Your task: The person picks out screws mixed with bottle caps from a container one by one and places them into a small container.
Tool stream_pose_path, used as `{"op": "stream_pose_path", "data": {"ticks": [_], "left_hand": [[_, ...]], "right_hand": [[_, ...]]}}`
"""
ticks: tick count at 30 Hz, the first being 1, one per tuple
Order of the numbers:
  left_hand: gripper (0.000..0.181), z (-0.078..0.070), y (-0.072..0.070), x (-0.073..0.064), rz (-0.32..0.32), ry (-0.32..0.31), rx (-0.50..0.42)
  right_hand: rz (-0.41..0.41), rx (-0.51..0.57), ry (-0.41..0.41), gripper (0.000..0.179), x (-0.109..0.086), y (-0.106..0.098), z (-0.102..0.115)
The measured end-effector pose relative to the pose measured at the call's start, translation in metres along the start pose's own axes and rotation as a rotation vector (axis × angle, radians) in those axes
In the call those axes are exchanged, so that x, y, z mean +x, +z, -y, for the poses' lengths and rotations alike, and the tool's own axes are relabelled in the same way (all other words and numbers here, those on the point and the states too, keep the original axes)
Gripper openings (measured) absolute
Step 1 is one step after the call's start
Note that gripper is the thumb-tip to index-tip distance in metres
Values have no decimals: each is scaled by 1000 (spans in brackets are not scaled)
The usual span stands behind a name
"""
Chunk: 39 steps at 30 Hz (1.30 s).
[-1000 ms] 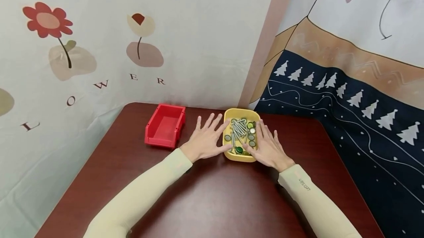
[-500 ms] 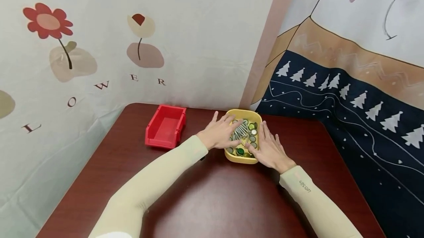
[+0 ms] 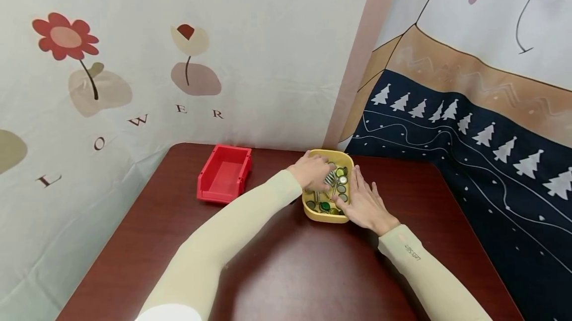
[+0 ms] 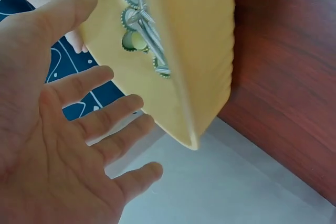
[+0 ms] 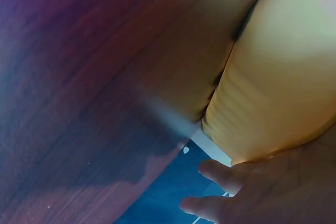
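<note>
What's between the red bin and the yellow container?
In the head view, the pale left sleeve spans part of the gap between the red bin and the yellow container; beyond the sleeve, the tabletop between them is bare.

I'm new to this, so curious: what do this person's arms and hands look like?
A pale yellow-green left sleeve and matching right sleeve reach the wrists. Small dark lettering marks the right one near its cuff. The left hand and right hand wear no gloves.
</note>
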State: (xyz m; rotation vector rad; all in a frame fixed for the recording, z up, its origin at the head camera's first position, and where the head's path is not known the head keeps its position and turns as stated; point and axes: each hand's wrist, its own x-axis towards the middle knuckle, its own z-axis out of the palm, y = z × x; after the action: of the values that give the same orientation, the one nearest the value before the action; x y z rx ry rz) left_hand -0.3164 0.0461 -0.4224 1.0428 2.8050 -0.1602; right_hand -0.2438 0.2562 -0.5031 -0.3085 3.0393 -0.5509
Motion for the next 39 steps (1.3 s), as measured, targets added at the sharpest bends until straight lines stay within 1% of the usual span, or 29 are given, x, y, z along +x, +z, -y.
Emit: {"op": "stream_pose_path", "data": {"ticks": [6, 9, 10, 12, 16, 18, 21, 23, 25, 28, 30, 34, 39], "left_hand": [[66, -4, -9, 11, 17, 16, -18], [64, -5, -8, 22, 65, 9, -52], [63, -5, -3, 30, 84, 7, -55], [59, -1, 10, 53, 124, -1, -71], [49, 5, 37, 94, 186, 13, -30], [45, 5, 44, 104, 199, 30, 3], [44, 4, 50, 111, 186, 39, 59], [42, 1, 52, 112, 174, 28, 88], [40, -2, 52, 109, 176, 4, 106], [38, -9, 48, 103, 199, -44, 129], [36, -11, 46, 102, 222, -67, 135], [30, -11, 47, 107, 251, -89, 142], [29, -2, 59, 120, 273, -48, 139]], "right_hand": [[-11, -18, -5, 112, 2, 1, 0], [-11, -6, -2, 112, 1, 1, 0], [-7, 0, 1, 112, 0, 0, 0], [0, 10, 7, 112, 0, 0, 1], [2, 14, 6, 111, 0, 0, 1], [-1, 11, 5, 111, 0, 0, 1], [-9, 2, -3, 110, 1, 0, 1], [-12, -4, -3, 110, 1, 1, 0], [-15, -9, -8, 109, 2, 1, 1], [-11, -10, -7, 109, 2, 3, 1], [-13, -8, -7, 108, 3, 4, 1], [-25, -9, -3, 107, 3, 4, 1], [-23, -11, 8, 105, 3, 2, -1]]}}
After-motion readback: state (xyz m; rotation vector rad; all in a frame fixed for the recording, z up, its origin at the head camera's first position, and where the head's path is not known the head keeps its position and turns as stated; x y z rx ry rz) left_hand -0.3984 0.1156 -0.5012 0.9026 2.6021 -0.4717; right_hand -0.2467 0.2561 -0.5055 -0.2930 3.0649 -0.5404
